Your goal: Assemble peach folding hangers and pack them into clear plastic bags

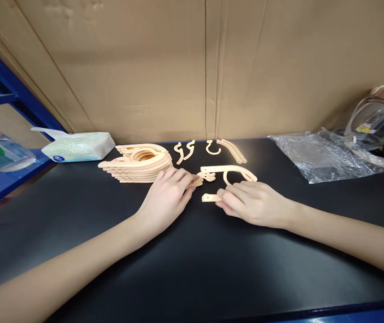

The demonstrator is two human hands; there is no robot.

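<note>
Now my right hand [245,202] is pinching a hanger arm [209,198].
Its end is pointing left, nearer me than the small piece [197,182] my left hand [168,194] is pinching.

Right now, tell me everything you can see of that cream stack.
The stack is cream, apparently plastic: thin, curved pieces lying flat in layers, with a rounded opening on top. It rests on the black table, right of the tissue pack. The left hand overlaps its near right corner; I can't tell whether they touch.

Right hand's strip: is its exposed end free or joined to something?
Free: the strip pokes out of the right hand, dark table surrounding its exposed end.
</note>
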